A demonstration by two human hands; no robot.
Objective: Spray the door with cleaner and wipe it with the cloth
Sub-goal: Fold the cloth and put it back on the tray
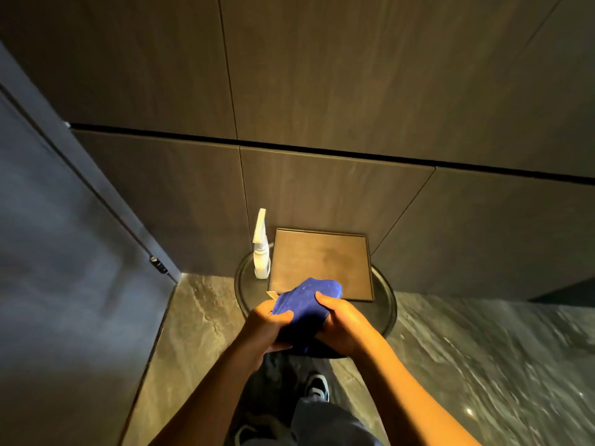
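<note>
cloth [306,307]: blue, kinda bunched up, held out in front over the near edge of the little round table. There's a small pale tag poking out on its left side, but no way I can read anything on it.

left hand [267,329]: closed around the left side of the cloth, thumb lying across the top of it, fingers wrapped under.

right hand [341,323]: same deal on the right side, thumb pressed on top of the fabric, rest of the hand cupped beneath. So both hands are gripping the cloth between them.

spray bottle [261,252]: white, standing upright on the table at the back left, just beside the tray. Nobody's touching it. Looks plain from here, no brand or label I can make out.

tray [322,262]: square, brownish, with a thin raised rim, sitting on the table. Its near edge is partly hidden by the cloth.

round table [386,304]: dark, low, pushed up near the wall panels.

wall panels [322,91]: dark wood-look, with thin seams and one black horizontal gap running across. Can't tell which bit counts as the door.

grey surface on the left [48,236]: blurry, with a small metal fitting near its bottom edge.

floor [483,365]: glossy marbled stone.

shoe [317,386]: dark with light bits, down below the hands.
</note>
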